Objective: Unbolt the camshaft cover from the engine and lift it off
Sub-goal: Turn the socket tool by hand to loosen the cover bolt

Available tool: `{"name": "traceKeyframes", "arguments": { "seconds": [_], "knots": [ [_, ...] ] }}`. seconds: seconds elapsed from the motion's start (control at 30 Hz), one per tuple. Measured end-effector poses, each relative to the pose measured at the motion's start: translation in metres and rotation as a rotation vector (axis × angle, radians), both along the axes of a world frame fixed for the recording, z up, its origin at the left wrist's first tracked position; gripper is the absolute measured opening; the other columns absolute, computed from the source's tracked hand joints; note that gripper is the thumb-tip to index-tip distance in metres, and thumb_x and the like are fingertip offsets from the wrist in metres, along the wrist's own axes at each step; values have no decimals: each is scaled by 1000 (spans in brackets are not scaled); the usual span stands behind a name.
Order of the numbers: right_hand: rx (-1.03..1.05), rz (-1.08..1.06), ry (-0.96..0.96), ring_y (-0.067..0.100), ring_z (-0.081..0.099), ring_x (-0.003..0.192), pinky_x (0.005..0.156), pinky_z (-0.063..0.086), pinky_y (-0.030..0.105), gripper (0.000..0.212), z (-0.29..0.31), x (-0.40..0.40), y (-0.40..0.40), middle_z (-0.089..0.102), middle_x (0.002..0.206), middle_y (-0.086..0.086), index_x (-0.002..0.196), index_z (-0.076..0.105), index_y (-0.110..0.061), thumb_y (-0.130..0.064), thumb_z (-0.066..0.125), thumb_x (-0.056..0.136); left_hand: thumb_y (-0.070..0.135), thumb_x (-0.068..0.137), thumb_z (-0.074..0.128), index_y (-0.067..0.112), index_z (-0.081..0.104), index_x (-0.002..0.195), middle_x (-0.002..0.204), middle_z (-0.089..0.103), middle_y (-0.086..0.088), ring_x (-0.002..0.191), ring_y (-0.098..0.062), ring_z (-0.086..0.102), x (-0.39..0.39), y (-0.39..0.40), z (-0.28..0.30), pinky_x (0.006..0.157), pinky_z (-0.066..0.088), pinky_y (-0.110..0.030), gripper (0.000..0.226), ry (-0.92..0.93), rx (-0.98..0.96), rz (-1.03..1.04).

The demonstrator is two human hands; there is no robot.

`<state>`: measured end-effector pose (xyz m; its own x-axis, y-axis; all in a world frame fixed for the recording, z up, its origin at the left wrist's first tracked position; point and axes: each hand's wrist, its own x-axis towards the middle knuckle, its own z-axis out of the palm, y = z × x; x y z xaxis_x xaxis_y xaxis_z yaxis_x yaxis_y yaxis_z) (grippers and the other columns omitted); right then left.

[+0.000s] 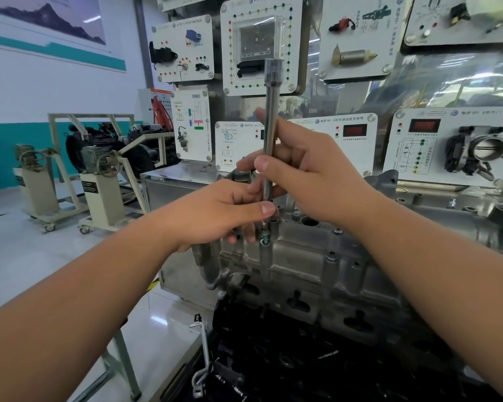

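Alignment decides this bolt: right hand (308, 169) pinches the upright driver shaft (270, 134) at centre frame, left hand (224, 213) pinches its tip onto the bolt (264, 241) in the camshaft cover (302, 256), so keep it plumb, I judge.

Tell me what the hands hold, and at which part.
The right hand grips the long metal tool around the middle of its shaft. The left hand pinches its lower end, just above the bolt.

White-and-teal wall (55, 91), glossy pale floor (18, 250), display panels (260, 44), wheeled stands (99, 195)
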<state>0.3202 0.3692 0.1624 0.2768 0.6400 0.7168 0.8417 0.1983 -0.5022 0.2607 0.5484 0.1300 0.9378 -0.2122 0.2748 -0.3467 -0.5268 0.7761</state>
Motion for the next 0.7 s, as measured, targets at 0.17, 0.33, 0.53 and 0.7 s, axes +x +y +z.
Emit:
{"name": "traceKeyframes", "arguments": {
  "seconds": [0.17,0.33,0.53,0.7],
  "knots": [
    [91,-104,-45,14,70,73,75,61,35,46,-2,0,2,72,90,-12,128,50,-50,-21,64,95,57,83,68,2,60,94,70,63,8,71,-13,72,6,-2,-3,55,51,-22,57,-70,42,58],
    [68,-111,-50,28,71,79,75,60,53,33,0,4,2,71,92,-3,108,58,-47,-16,60,98,62,83,61,33,63,71,67,65,9,70,-9,71,4,-1,-5,57,51,-22,32,-88,47,46],
    [34,-90,1,11,74,86,87,60,42,47,-2,1,3,77,100,-10,144,46,-30,-19,56,99,43,91,60,9,69,99,78,66,-5,71,-13,69,3,2,-3,58,53,-25,35,-63,-8,14],
    [109,-155,-78,18,66,73,74,57,51,22,-3,4,3,67,78,-9,112,65,-37,-23,64,95,42,94,65,15,59,89,70,64,10,70,-12,71,7,1,-5,55,51,-22,29,-96,20,32]
  ]
}}
